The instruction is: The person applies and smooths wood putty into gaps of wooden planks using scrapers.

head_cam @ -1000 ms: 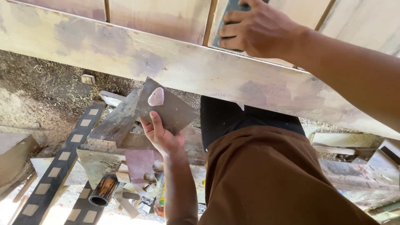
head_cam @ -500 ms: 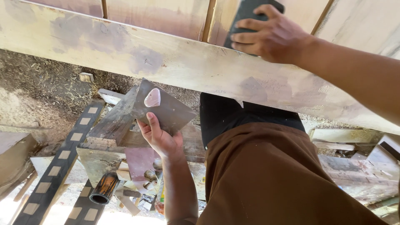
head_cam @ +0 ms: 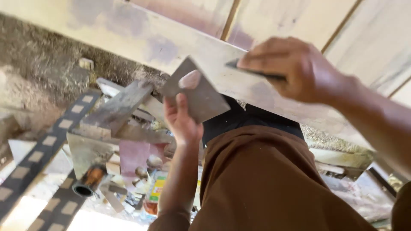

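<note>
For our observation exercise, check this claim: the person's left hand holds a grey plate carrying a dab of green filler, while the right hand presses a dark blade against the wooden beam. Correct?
Not quite. In the head view the dab on the grey plate in the left hand is pale pink, not green. The right hand does press a dark blade against the wooden beam.

Daylight illuminates the scene; overall exposure is bright. The floor area below the wooden beam (head_cam: 141, 40), at the lower left corner, is overexposed to white glare. The right hand (head_cam: 295, 68), just right of the beam's centre, shows strong motion blur, as does its forearm. The left hand (head_cam: 182, 122), below the beam, is moderately soft. The ground clutter below the beam is out of focus.
</note>
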